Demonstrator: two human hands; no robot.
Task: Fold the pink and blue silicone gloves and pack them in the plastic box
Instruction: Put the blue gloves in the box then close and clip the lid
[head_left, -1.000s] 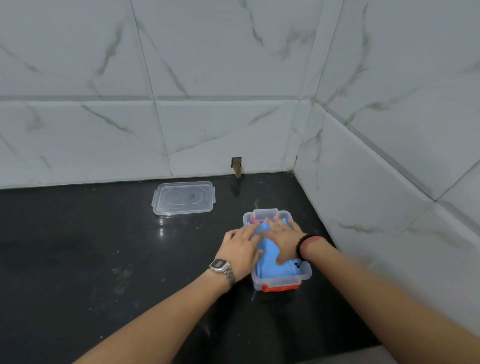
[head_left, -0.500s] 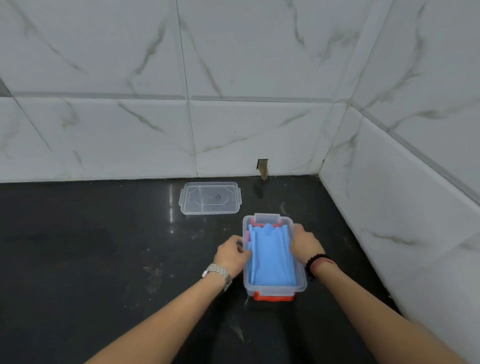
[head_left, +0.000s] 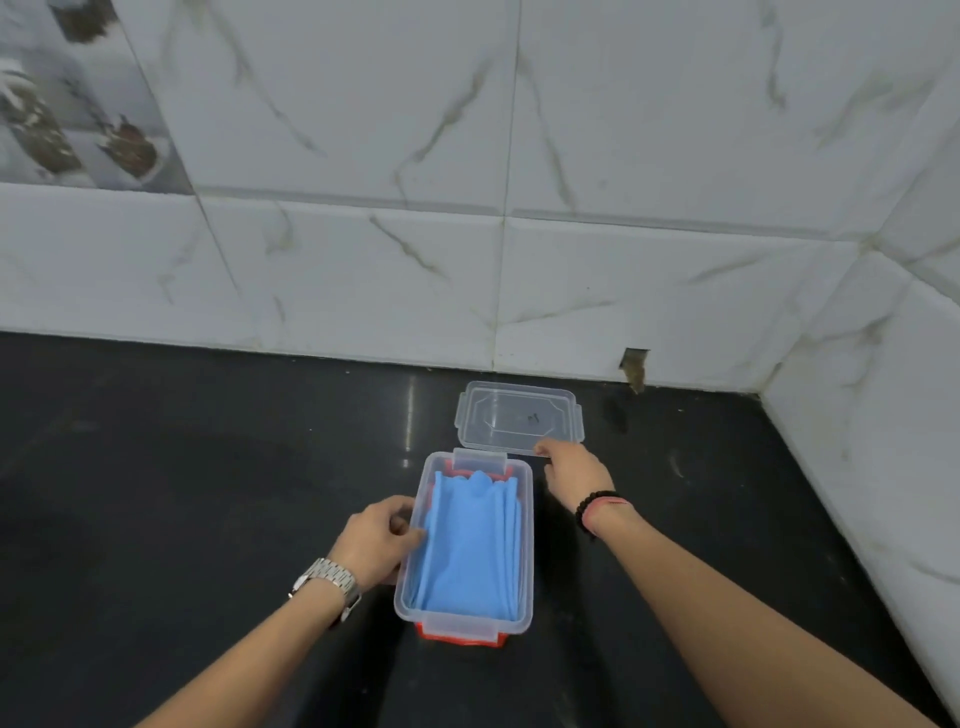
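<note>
The clear plastic box (head_left: 524, 545) with red clips stands on the black counter. Folded blue silicone gloves (head_left: 467, 545) fill it; only a thin pink edge shows along the box's far left inside. My left hand (head_left: 376, 540) is curled against the box's left wall, fingers on its rim. My right hand (head_left: 574, 470) reaches past the box's far right corner, and its fingertips touch the near edge of the clear lid (head_left: 519, 418), which lies flat just behind the box.
White marble-look tiled walls close the counter at the back and on the right, meeting in a corner at far right. A small chipped hole (head_left: 635, 366) sits at the wall base. The black counter (head_left: 182, 493) stretches left.
My right hand has left the box's right side and moved forward to the lid's near edge. My left hand stays at the box's left wall. The view has shifted left.
</note>
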